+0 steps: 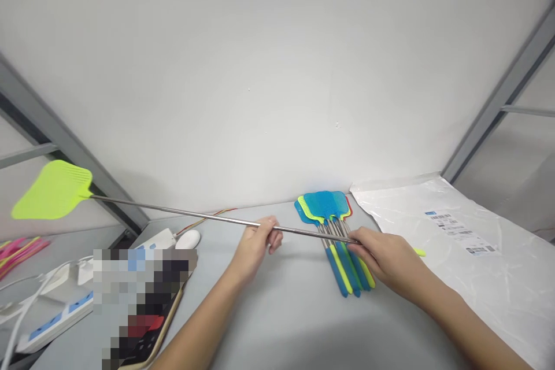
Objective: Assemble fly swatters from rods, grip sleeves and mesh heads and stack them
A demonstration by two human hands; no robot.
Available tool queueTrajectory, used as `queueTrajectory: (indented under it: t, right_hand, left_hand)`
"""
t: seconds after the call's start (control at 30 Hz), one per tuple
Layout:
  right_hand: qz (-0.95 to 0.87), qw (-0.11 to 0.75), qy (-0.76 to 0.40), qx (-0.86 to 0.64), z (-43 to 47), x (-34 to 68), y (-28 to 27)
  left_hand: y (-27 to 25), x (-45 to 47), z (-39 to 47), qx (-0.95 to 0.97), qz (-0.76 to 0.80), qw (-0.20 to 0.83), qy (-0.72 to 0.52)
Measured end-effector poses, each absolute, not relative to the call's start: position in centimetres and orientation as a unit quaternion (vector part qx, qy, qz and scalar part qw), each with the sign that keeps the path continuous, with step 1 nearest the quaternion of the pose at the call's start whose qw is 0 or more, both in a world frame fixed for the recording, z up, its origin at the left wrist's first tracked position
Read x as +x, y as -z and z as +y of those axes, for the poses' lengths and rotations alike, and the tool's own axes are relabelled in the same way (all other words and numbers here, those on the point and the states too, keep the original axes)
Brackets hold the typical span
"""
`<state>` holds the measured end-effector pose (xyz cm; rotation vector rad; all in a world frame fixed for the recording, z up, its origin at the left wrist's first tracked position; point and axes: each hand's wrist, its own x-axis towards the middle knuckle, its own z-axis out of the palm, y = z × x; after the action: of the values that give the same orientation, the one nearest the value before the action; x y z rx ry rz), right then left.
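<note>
A fly swatter (pixel 56 191) with a yellow-green head and a long, extended metal rod stretches across the view, its head at the far left. My left hand (pixel 256 240) is closed around the middle of the rod, thumb on top. At the other end my right hand (pixel 384 254) wraps the swatter near its handle; only the yellow-green tip of that handle shows past the hand. Behind the rod lies a fanned pile of shorter fly swatters (pixel 325 205) with blue, yellow-green and red heads and blue, green and yellow handles. The right hand partly covers their handles.
A white plastic mailer bag (pixel 407 208) with a printed label lies at right. To the left are power strips (pixel 60 321) with cables, a white rounded object (pixel 188 239) and a partly pixelated, dark item (pixel 150 347). Pink and yellow strips (pixel 19 254) lie far left. A wall stands behind.
</note>
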<state>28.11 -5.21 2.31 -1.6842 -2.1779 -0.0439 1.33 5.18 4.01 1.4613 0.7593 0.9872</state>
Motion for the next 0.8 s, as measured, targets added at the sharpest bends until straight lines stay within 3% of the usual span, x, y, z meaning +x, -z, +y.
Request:
queueTrajectory:
  t: [0.4, 0.8]
  right_hand:
    - [-0.78, 0.207, 0.111, -0.58, -4.1, 29.5, -0.9]
    - [-0.789, 0.236, 0.134, -0.551, -2.4, 25.9, -1.4]
  left_hand:
    - [-4.1, 0.6, 5.3, 0.593, 0.337, 0.567, -0.463]
    - [-1.8, 0.9, 4.9, 0.648, 0.344, 0.541, -0.412]
